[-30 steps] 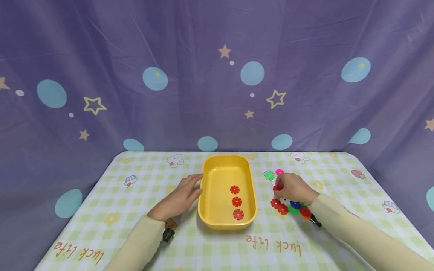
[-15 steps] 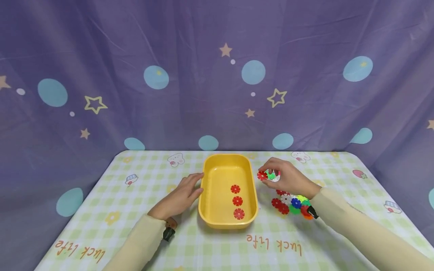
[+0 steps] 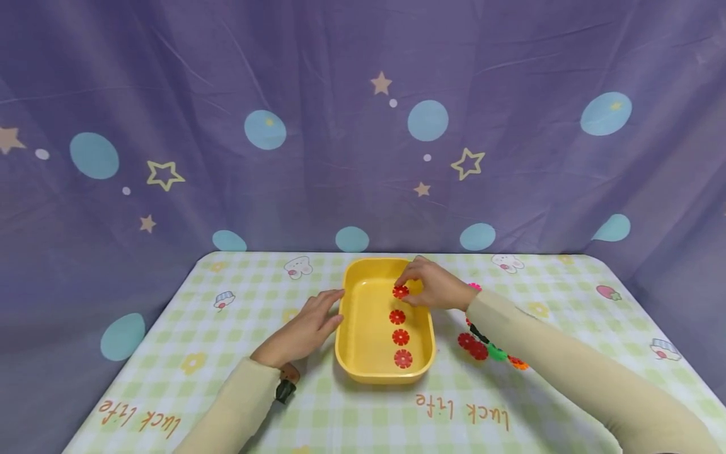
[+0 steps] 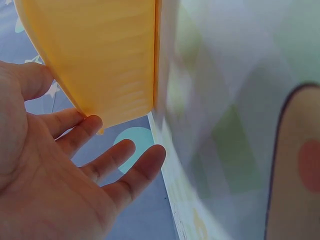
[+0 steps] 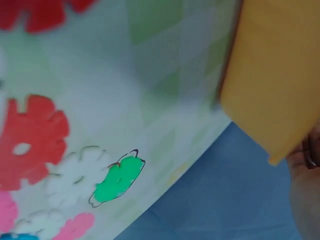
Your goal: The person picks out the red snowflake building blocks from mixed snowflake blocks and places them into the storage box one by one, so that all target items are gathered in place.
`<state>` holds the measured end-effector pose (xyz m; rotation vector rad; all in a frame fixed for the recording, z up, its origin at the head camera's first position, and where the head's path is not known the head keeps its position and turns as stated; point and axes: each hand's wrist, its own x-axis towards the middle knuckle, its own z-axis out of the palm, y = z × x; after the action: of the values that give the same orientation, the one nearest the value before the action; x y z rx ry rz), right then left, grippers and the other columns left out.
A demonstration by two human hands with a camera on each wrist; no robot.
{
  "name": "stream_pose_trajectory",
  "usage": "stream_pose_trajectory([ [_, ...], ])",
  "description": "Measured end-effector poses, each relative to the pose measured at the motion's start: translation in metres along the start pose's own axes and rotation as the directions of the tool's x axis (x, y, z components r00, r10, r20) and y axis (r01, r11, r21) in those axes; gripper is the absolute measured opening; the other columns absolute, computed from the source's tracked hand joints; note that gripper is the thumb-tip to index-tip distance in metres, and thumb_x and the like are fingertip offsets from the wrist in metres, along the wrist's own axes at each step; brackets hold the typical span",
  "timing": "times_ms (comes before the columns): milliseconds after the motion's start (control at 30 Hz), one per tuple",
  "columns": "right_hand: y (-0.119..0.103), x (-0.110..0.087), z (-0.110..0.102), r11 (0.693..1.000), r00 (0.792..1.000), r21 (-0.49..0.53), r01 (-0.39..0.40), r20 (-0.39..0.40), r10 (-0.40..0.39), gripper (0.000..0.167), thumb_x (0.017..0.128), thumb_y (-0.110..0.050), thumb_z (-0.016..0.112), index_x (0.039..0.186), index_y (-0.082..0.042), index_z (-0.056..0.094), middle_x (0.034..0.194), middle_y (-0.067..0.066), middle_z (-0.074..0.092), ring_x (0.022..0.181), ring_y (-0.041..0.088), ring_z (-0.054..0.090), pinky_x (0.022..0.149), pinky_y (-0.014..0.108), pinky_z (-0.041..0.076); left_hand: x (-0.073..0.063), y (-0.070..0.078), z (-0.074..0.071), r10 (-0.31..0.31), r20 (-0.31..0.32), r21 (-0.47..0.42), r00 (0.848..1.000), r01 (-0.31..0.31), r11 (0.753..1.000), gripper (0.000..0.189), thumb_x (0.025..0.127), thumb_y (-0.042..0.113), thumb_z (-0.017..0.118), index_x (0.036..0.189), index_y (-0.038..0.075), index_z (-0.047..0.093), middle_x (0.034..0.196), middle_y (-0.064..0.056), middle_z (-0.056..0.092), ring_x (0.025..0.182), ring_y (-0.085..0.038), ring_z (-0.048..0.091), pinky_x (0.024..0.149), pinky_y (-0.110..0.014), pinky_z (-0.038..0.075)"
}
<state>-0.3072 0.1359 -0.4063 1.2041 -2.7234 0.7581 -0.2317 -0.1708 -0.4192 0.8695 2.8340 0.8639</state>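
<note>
"What takes up the most room?"

"A purple curtain [image 3: 317, 57] with stars and pale blue ovals. In front of it stands the desk [image 3: 334, 422], covered in a green-and-white check."

"And on the desk?"

"A yellow tray [image 3: 368, 340], near the middle, its long sides running away from the person."

"Where are the hands?"

"The left hand [image 3: 300, 331] is at the tray's left side, its fingers loosely spread and holding nothing, the tips at the rim. The right hand [image 3: 435, 285] reaches in over the right wall, finger and thumb pinching a notched red disc [image 3: 400, 292] towards the far right of the tray."

"Is that disc resting on the bottom?"

"I can't tell; the right wrist view hides those fingertips behind the tray wall."

"Anything else on the desk?"

"A loose scatter of discs [image 3: 478, 350] to the right of the tray, partly covered by the right sleeve [image 3: 567, 362]. From the right wrist I make out a white disc [image 5: 80, 175], a green disc [image 5: 120, 179] and a pink disc [image 5: 74, 227] there."

"And inside the tray?"

"Three red discs [image 3: 400, 337], flat and slightly apart, lined up along the right side, nearer the person than the pinched one."
</note>
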Motion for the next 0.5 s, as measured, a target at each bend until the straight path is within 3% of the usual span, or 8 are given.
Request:
stream_pose_trajectory([
  [267, 0.004, 0.020, 0.007, 1.000, 0.994, -0.030, -0.007, 0.112, 0.010, 0.021, 0.079, -0.021, 0.079, 0.098, -0.015, 0.073, 0.094, -0.005, 0.063, 0.090, 0.018, 0.051, 0.082, 0.030, 0.046, 0.001, 0.001, 0.000, -0.006, 0.000, 0.001, 1.000, 0.006, 1.000, 0.053, 0.102, 0.031, 0.042, 0.149, 0.011, 0.028, 0.150, -0.002, 0.028, 0.135, -0.021, 0.027, 0.106, -0.044, 0.029],
  [500, -0.004, 0.031, 0.010, 0.991, 0.968, -0.100, -0.084, 0.226, 0.105, 0.017, 0.078, -0.025, 0.079, 0.093, -0.018, 0.074, 0.092, -0.006, 0.062, 0.087, 0.014, 0.050, 0.084, 0.030, 0.045, 0.001, 0.000, 0.000, -0.005, 0.000, -0.005, 1.000, 0.005, 1.000, 0.052, 0.102, 0.029, 0.043, 0.149, 0.010, 0.029, 0.150, -0.003, 0.028, 0.135, -0.021, 0.027, 0.106, -0.044, 0.029],
])
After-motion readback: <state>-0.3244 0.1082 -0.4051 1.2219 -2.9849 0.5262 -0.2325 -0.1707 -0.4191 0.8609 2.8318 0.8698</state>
